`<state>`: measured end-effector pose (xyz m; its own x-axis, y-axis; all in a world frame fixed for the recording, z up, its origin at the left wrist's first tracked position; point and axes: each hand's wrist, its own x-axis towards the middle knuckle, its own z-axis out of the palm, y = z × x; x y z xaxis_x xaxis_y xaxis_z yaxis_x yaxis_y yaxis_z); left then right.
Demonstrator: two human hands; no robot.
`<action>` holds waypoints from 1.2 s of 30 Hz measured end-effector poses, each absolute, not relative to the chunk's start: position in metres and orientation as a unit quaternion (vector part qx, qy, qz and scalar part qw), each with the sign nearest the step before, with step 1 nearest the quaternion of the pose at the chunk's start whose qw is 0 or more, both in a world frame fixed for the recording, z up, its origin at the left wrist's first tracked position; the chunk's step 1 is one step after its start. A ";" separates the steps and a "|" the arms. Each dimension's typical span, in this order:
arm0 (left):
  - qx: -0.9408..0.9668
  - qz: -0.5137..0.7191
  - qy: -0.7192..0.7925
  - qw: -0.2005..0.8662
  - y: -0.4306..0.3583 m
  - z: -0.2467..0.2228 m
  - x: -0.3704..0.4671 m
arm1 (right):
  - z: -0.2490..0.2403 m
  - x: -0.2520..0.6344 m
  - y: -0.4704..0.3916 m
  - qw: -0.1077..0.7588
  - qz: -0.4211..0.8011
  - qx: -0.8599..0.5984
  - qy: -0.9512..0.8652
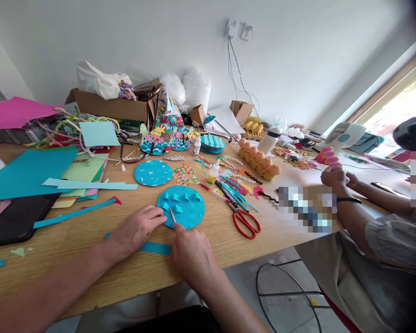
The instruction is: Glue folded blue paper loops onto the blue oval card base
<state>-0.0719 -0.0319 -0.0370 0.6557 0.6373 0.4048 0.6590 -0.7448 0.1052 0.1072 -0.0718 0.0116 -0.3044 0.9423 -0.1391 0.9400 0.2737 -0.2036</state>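
Right hand (193, 251) holds stick (172, 215) near table (138, 282) edge (left hand (137, 230) at disc (191, 213)).

A pixelated patch hides part of the tabletop, and the picture's right edge cuts off the seated person (395, 236).

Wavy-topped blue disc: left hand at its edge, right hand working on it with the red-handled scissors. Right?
Wrong tool. In the head view, the right hand holds a thin wooden stick to the blue disc; the red-handled scissors lie on the table, right of it. The left hand is at the edge, as you say.
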 end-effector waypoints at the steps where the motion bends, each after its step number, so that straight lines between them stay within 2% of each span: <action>1: -0.909 -0.214 -0.356 0.028 -0.032 -0.038 -0.072 | 0.011 0.107 -0.071 0.004 0.126 -0.592 -0.796; 5: -0.908 -0.221 -0.354 0.045 -0.033 -0.038 -0.072 | 0.012 0.109 -0.073 0.013 0.139 -0.597 -0.790; 12: -0.900 -0.229 -0.366 0.057 -0.035 -0.031 -0.071 | 0.019 0.136 -0.086 0.090 0.143 -0.593 -0.787; 29: -0.915 -0.168 -0.367 0.003 -0.042 -0.029 -0.042 | 0.012 0.131 -0.079 0.012 0.119 -0.602 -0.789; 36: -0.912 -0.181 -0.367 -0.011 -0.042 -0.032 -0.041 | 0.012 0.124 -0.080 0.031 0.129 -0.620 -0.773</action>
<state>-0.0412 -0.0422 -0.0320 0.6646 0.6743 0.3220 0.6662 -0.7298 0.1533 0.1242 -0.0797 0.0117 -0.2288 0.9670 -0.1118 0.9510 0.1975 -0.2377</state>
